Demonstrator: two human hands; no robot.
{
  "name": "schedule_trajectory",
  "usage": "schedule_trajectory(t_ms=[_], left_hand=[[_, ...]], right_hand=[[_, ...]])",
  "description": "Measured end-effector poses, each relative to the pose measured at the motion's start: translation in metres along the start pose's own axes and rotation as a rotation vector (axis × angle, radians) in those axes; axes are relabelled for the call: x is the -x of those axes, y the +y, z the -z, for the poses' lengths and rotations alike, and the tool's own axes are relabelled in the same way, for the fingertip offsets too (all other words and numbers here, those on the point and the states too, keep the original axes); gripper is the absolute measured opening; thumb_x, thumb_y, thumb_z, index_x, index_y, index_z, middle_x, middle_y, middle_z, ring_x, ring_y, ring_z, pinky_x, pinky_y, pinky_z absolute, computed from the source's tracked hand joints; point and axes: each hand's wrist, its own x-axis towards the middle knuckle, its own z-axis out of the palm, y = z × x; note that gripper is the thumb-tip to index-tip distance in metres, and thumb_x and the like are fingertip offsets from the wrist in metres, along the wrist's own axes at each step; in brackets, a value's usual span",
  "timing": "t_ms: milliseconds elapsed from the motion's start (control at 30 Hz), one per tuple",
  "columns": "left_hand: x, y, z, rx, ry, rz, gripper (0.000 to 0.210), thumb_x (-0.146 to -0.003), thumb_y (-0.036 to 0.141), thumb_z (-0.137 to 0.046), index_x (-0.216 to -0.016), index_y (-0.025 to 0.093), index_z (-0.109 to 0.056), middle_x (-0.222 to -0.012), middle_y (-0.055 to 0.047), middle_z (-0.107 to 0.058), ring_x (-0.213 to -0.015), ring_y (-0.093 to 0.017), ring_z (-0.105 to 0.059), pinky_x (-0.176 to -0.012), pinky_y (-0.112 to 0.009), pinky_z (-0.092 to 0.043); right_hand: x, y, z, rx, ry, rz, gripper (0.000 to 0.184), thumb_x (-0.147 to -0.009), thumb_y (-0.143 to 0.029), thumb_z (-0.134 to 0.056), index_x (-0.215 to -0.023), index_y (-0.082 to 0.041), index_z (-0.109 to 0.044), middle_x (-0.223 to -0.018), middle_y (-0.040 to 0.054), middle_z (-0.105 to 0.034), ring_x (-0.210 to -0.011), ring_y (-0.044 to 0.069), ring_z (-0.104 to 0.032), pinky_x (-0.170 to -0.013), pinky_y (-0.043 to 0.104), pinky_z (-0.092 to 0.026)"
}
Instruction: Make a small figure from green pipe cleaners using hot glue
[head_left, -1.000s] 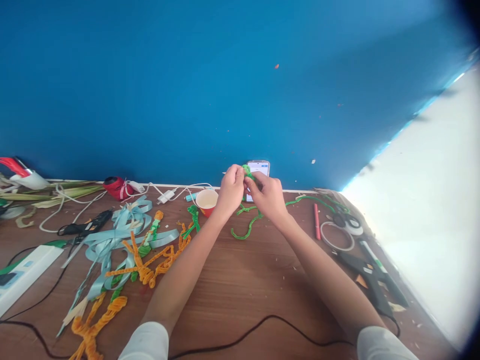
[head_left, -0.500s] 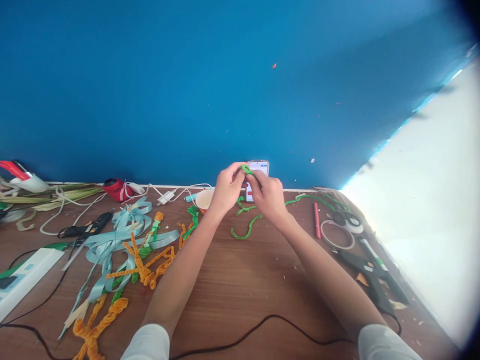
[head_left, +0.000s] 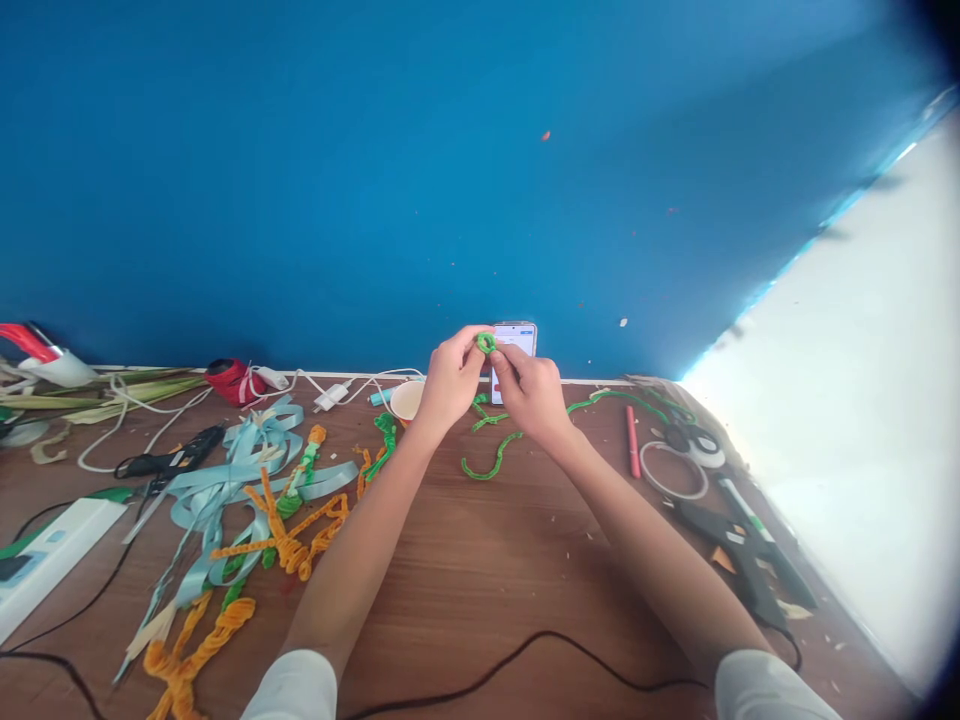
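Between both sets of fingertips is a small coiled ring of green pipe cleaner (head_left: 486,343), raised in front of the phone. My left hand (head_left: 452,372) pinches its left side, and my right hand (head_left: 534,388) pinches it from the right. Behind the hands a phone (head_left: 517,338) with a lit screen leans against the blue wall, partly covered by them. Below them, a curved length of green pipe cleaner (head_left: 493,466) lies on the brown table, with more green pieces just above it.
At left lie tangled light-blue ribbon (head_left: 217,487), orange twisted pieces (head_left: 180,660), a power strip (head_left: 52,560) and a red spool (head_left: 234,382). A paper cup (head_left: 407,398) stands behind my left forearm. At right are a red pen (head_left: 633,440), a tape ring (head_left: 674,471) and a black glue gun (head_left: 731,550).
The green ring has shifted slightly left and down and turned, so its round opening now faces me. Both hands have moved a little with it.
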Motion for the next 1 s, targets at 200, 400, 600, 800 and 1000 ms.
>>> schedule_trajectory(t_ms=[200, 400, 600, 800, 1000], left_hand=[[0.001, 0.002, -0.006, 0.193, 0.100, 0.108, 0.023, -0.087, 0.039, -0.061, -0.098, 0.019, -0.058, -0.094, -0.004, -0.064, -0.076, -0.012, -0.062, -0.059, -0.019, -0.047], [0.003, 0.013, -0.007, 0.443, 0.012, 0.234, 0.020, -0.088, 0.037, -0.057, -0.085, 0.018, -0.060, -0.072, 0.002, -0.049, -0.056, -0.006, -0.046, -0.043, -0.017, -0.033], [0.002, 0.018, -0.006, 0.699, -0.098, 0.308, 0.021, -0.082, 0.039, -0.065, -0.088, 0.020, -0.061, -0.062, 0.005, -0.033, -0.048, -0.004, -0.032, -0.041, -0.017, -0.024], [0.002, 0.014, -0.011, 0.778, -0.077, 0.312, 0.023, -0.078, 0.037, -0.070, -0.092, 0.021, -0.062, -0.060, 0.006, -0.033, -0.048, -0.005, -0.030, -0.041, -0.018, -0.025], [0.003, 0.012, -0.012, 0.745, -0.086, 0.293, 0.022, -0.079, 0.037, -0.070, -0.092, 0.020, -0.063, -0.058, 0.006, -0.034, -0.049, -0.005, -0.031, -0.042, -0.018, -0.025]], right_hand=[[-0.003, -0.001, 0.006, -0.143, 0.088, -0.044, 0.027, -0.097, -0.040, -0.044, -0.099, -0.020, -0.062, -0.058, -0.0014, -0.054, -0.050, 0.014, -0.045, -0.053, 0.026, -0.028], [-0.004, -0.002, 0.008, -0.230, 0.108, -0.060, 0.016, -0.094, -0.035, -0.050, -0.092, -0.021, -0.056, -0.060, -0.0036, -0.052, -0.051, 0.012, -0.042, -0.052, 0.026, -0.029], [-0.005, -0.003, 0.011, -0.397, 0.061, -0.101, 0.020, -0.094, -0.042, -0.049, -0.089, -0.022, -0.053, -0.071, 0.0001, -0.059, -0.059, 0.013, -0.051, -0.052, 0.026, -0.035], [-0.007, -0.002, 0.014, -0.462, -0.005, -0.081, 0.022, -0.092, -0.042, -0.051, -0.081, -0.023, -0.047, -0.066, -0.0019, -0.055, -0.055, 0.012, -0.048, -0.048, 0.024, -0.033], [-0.006, -0.003, 0.016, -0.332, 0.038, -0.037, 0.021, -0.090, -0.035, -0.053, -0.077, -0.023, -0.044, -0.059, -0.0046, -0.047, -0.049, 0.010, -0.040, -0.048, 0.025, -0.031]])
